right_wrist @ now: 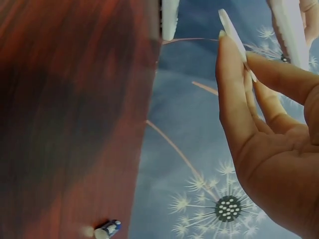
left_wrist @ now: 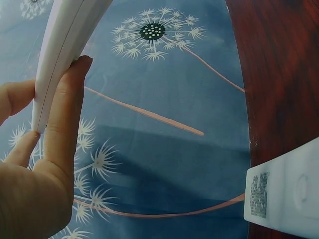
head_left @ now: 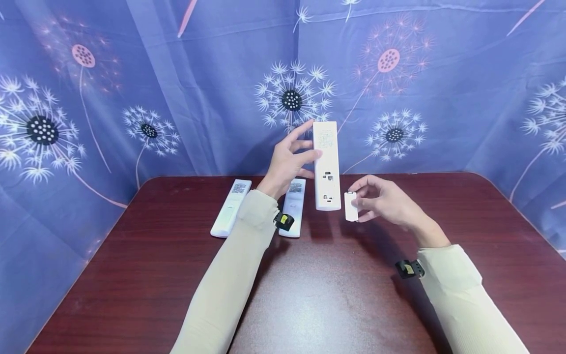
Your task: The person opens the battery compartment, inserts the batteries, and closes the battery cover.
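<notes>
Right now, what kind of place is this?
Probably a staged recording setup, not a lived-in room: a dark wooden table hemmed by a blue dandelion-print cloth backdrop, with white remotes laid out on it.

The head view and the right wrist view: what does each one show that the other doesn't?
Only the head view shows two white remotes lying on the table, and the open battery bay of the held remote in the left hand. Only the right wrist view shows a small battery at the table's edge. Both show the right hand pinching the battery cover, the held remote, the table and the dandelion cloth.
</notes>
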A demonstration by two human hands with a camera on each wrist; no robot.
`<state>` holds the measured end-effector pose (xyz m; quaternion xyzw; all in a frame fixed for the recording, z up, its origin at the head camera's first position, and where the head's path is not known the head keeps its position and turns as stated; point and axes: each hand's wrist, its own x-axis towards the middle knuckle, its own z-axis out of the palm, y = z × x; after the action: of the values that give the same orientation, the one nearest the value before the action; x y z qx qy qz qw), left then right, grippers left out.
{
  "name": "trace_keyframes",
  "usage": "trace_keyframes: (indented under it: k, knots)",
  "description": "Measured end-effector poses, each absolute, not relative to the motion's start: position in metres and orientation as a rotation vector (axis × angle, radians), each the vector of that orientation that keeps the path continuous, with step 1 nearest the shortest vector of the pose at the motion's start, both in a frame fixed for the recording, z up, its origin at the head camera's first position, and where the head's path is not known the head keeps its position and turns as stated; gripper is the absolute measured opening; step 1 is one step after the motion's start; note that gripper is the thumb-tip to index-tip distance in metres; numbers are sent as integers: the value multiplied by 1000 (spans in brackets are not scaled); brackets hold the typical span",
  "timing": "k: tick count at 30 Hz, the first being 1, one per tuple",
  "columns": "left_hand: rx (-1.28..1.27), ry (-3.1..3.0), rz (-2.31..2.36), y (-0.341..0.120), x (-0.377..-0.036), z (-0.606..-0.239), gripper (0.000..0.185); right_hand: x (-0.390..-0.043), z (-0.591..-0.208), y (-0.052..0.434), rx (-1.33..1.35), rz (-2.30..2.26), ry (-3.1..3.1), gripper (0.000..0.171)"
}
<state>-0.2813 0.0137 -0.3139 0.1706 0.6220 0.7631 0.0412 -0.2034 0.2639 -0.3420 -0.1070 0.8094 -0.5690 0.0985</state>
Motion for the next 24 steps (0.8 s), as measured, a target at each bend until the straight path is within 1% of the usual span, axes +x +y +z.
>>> trace_keyframes:
  k: [16,24]
  knots:
    - [488,1906,2338,15,-281,-312,70,-209,-362,268,-262,-1532,2286,30]
    - [493,1898,2328,14,-281,-311,74,-212,-369,268,-243,-1499,2292,28]
